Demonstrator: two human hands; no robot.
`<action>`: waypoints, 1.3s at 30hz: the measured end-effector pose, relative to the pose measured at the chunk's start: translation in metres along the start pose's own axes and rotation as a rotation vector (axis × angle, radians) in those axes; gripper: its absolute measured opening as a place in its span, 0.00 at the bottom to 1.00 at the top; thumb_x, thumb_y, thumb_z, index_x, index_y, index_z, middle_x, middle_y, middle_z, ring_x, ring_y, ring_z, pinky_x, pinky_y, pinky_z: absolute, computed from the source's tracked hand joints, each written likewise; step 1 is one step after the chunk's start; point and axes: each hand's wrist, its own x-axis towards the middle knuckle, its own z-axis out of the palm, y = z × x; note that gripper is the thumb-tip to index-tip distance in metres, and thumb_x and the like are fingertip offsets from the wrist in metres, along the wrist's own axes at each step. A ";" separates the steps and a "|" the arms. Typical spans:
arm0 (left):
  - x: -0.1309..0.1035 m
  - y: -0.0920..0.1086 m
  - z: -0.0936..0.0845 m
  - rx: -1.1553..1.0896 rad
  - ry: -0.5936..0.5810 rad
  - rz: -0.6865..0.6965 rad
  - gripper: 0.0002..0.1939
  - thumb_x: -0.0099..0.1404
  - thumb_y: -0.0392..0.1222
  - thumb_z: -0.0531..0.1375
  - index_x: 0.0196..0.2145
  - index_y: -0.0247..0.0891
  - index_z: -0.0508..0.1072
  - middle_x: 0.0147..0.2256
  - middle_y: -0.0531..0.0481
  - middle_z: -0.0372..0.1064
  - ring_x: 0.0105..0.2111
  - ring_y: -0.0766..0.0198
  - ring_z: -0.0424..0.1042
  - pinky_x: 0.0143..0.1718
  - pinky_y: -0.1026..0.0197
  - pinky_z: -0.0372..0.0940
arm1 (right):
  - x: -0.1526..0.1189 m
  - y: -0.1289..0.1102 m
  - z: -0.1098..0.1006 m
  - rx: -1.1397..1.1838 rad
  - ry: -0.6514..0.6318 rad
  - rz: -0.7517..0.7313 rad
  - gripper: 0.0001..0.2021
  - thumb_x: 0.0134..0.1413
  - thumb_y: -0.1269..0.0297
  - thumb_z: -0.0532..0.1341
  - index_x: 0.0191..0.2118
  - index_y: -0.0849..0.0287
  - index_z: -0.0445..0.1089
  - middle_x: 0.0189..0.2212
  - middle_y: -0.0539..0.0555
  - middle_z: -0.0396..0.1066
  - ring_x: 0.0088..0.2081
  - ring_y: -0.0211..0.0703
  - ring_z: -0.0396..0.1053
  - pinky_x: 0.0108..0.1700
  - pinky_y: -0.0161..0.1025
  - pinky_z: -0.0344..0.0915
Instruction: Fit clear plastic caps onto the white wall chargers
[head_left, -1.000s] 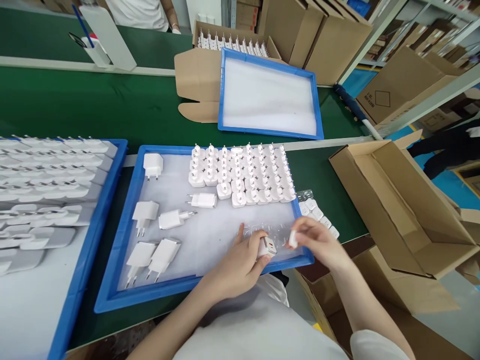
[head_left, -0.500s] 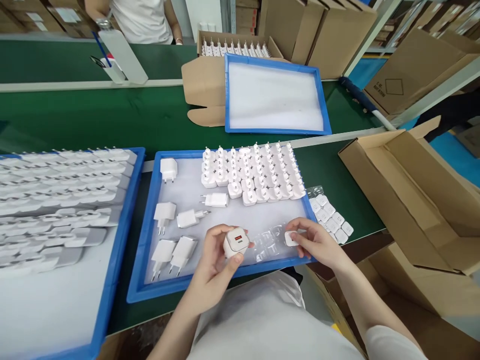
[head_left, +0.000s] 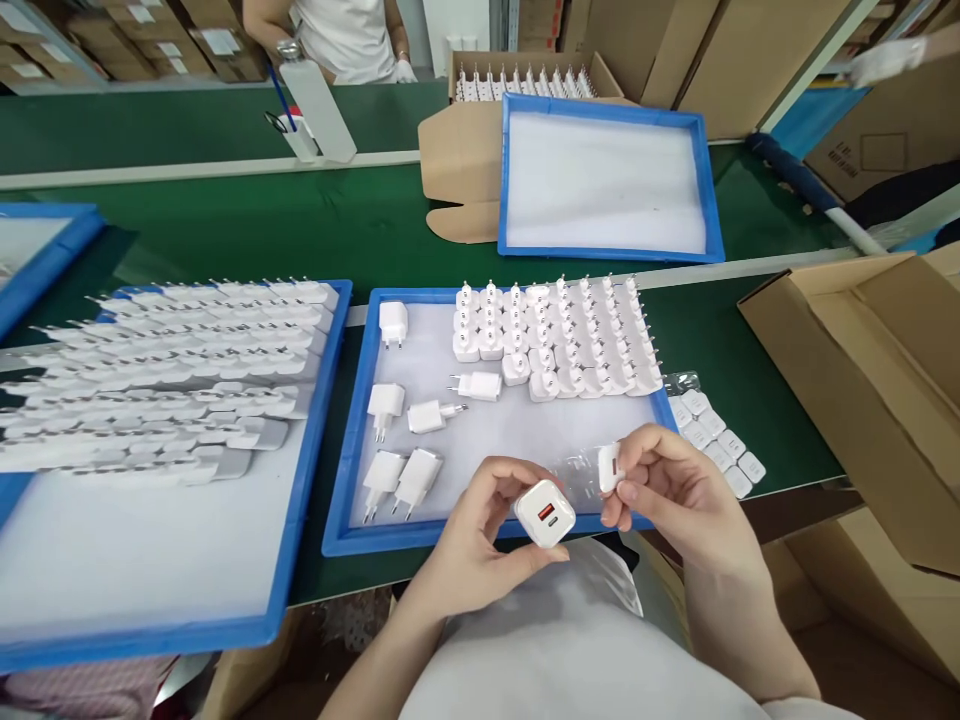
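My left hand [head_left: 487, 540] grips a white USB charger [head_left: 546, 512], its face with a red port and a smaller port turned up. Close by on the right, my right hand [head_left: 686, 490] pinches a small white square cover [head_left: 609, 468] with a slot, held tilted and apart from the charger. Both hands are over the front edge of a blue-rimmed tray [head_left: 352, 420]. Clear plastic film [head_left: 576, 472] lies behind them. Several loose chargers [head_left: 417, 478] lie on the tray's left side, and rows of upright chargers [head_left: 559, 340] fill its back right. More square covers [head_left: 724, 440] lie right of the tray.
Another tray [head_left: 300, 500] on the left holds rows of chargers. A blue-rimmed tray [head_left: 716, 215] rests at the back beside a carton [head_left: 457, 165] of chargers. An open cardboard box [head_left: 840, 390] stands right. A person [head_left: 345, 40] is across the bench; a gloved hand [head_left: 889, 62] shows top right.
The view has swung left. My hands have come closer together, and the square cover has tilted up in my right fingers. A gloved hand has appeared at the top right.
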 end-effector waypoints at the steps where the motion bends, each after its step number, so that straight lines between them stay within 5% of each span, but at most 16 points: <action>1: 0.002 0.000 -0.001 0.027 0.029 0.009 0.26 0.60 0.46 0.72 0.51 0.43 0.66 0.43 0.46 0.73 0.41 0.60 0.74 0.42 0.59 0.71 | 0.002 0.001 0.001 0.006 0.012 0.007 0.07 0.60 0.65 0.69 0.43 0.52 0.72 0.29 0.48 0.77 0.27 0.37 0.79 0.28 0.29 0.76; 5: 0.008 0.002 -0.002 0.147 0.095 0.068 0.22 0.55 0.48 0.75 0.44 0.41 0.75 0.36 0.49 0.68 0.36 0.61 0.70 0.37 0.60 0.67 | 0.007 0.006 0.003 -0.036 -0.006 0.055 0.13 0.58 0.62 0.70 0.49 0.53 0.74 0.31 0.50 0.78 0.28 0.40 0.80 0.27 0.30 0.77; 12: 0.007 0.004 0.004 0.124 0.104 -0.009 0.16 0.61 0.45 0.71 0.43 0.41 0.71 0.40 0.46 0.75 0.38 0.58 0.75 0.40 0.58 0.69 | 0.003 0.003 0.013 -0.091 0.013 0.059 0.16 0.52 0.60 0.74 0.46 0.55 0.77 0.32 0.54 0.81 0.30 0.46 0.82 0.29 0.34 0.79; 17: 0.007 0.014 0.005 0.277 0.115 -0.028 0.10 0.64 0.36 0.65 0.41 0.41 0.68 0.36 0.52 0.70 0.32 0.65 0.70 0.33 0.64 0.64 | -0.006 -0.002 0.024 -0.284 0.067 -0.192 0.16 0.57 0.65 0.71 0.51 0.46 0.76 0.33 0.52 0.79 0.30 0.44 0.78 0.33 0.39 0.78; 20: 0.007 0.019 0.003 0.300 0.075 -0.021 0.12 0.62 0.31 0.63 0.42 0.41 0.67 0.37 0.52 0.70 0.33 0.65 0.70 0.33 0.64 0.63 | -0.005 -0.001 0.029 -0.488 -0.016 -0.350 0.17 0.58 0.61 0.70 0.53 0.43 0.76 0.36 0.54 0.71 0.36 0.45 0.72 0.37 0.42 0.75; 26: 0.005 0.022 0.004 0.249 0.016 -0.026 0.10 0.63 0.34 0.64 0.40 0.41 0.67 0.36 0.52 0.68 0.34 0.63 0.70 0.36 0.62 0.66 | 0.001 0.008 0.031 -0.597 -0.184 -0.354 0.19 0.64 0.58 0.65 0.59 0.43 0.70 0.39 0.54 0.61 0.39 0.45 0.66 0.39 0.43 0.71; 39: 0.006 0.021 0.005 0.228 -0.008 -0.001 0.09 0.66 0.39 0.65 0.40 0.40 0.66 0.36 0.52 0.68 0.36 0.62 0.70 0.38 0.61 0.65 | 0.005 0.007 0.037 -0.623 -0.181 -0.478 0.19 0.65 0.62 0.64 0.61 0.49 0.69 0.39 0.53 0.65 0.38 0.42 0.68 0.38 0.39 0.72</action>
